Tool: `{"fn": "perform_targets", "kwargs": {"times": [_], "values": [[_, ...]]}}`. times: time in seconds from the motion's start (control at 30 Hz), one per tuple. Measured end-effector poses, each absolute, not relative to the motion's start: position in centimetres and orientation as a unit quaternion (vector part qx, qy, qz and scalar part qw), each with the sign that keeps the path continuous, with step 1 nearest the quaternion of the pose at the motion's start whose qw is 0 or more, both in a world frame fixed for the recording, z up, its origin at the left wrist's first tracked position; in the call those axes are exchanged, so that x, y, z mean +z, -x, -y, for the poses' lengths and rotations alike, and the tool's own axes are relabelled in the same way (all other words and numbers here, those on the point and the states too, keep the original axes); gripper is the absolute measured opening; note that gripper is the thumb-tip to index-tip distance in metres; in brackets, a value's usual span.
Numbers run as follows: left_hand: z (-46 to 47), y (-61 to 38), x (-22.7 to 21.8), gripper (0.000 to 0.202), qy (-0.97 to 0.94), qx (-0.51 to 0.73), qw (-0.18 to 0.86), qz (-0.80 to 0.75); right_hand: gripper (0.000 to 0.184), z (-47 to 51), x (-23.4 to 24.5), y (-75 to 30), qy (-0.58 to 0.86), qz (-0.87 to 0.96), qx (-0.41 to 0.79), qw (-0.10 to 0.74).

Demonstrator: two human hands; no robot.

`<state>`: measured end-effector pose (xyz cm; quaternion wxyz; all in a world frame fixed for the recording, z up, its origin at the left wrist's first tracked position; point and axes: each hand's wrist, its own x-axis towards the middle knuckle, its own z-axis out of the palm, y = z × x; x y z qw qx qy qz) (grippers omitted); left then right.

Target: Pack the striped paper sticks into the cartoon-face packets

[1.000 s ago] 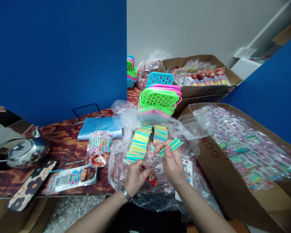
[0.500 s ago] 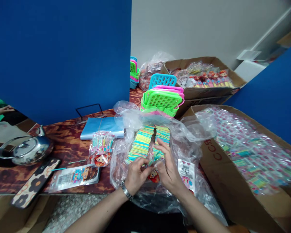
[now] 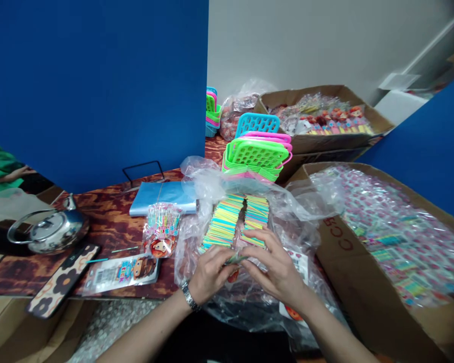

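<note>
Below the piles of thin coloured sticks (image 3: 223, 222), my left hand (image 3: 209, 274) pinches a small bunch of greenish sticks (image 3: 234, 259). The bunch lies almost level, seen end-on and partly hidden by fingers. My right hand (image 3: 276, 266) grips its other end between thumb and fingers. The yellow, blue and pink sticks lie in two piles on a clear plastic bag (image 3: 187, 247). Under my hands, a bit of a red-haired cartoon print (image 3: 233, 276) shows. Partly behind my right wrist is a white printed packet (image 3: 300, 262).
To the left are a filled printed pouch (image 3: 162, 234), a stack of flat packets (image 3: 117, 275), a phone (image 3: 62, 282) and a kettle (image 3: 56, 229). Stacked plastic baskets (image 3: 255, 151) stand behind; an open carton (image 3: 348, 282) of packets is right. A person's arm (image 3: 13, 174) shows far left.
My hands have turned the bunch from pointing up and away to lying nearly level between them. My right hand has moved slightly right. The whole view has shifted a little.
</note>
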<state>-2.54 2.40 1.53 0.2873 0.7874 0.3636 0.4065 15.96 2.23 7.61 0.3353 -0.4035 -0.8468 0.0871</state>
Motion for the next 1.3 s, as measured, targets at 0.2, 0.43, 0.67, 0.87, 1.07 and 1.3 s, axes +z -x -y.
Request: {"fn": "perform_targets", "kwargs": {"times": [0.2,0.43,0.67,0.87,1.07,1.3], "values": [[-2.2,2.8,1.7,0.021,-0.786,0.379,0.314,-0.374,0.016,-2.5,7.8,-16.0,0.401,0.847,0.105,0.333],[-2.0,2.5,2.0,0.019,-0.782,0.38,0.309,-0.385,0.013,-2.8,7.4,-16.5,0.397,0.859,0.043,0.319],[-1.9,7.4,2.4,0.014,-0.735,0.344,0.297,-0.503,0.028,-2.5,7.5,-17.9,0.451,0.819,0.097,0.341],[-6.3,16.2,2.1,0.03,-0.658,0.265,0.179,-0.682,0.028,-3.4,3.8,-23.5,0.573,0.774,0.106,0.247],[-9.6,18.1,-0.7,0.044,-0.692,0.223,0.041,-0.685,0.029,-2.6,0.2,-28.0,0.668,0.744,0.019,-0.001],[-9.4,18.4,-1.3,0.056,-0.666,0.225,0.058,-0.709,0.027,-1.6,-0.4,-29.5,0.687,0.724,0.04,-0.045]]}}
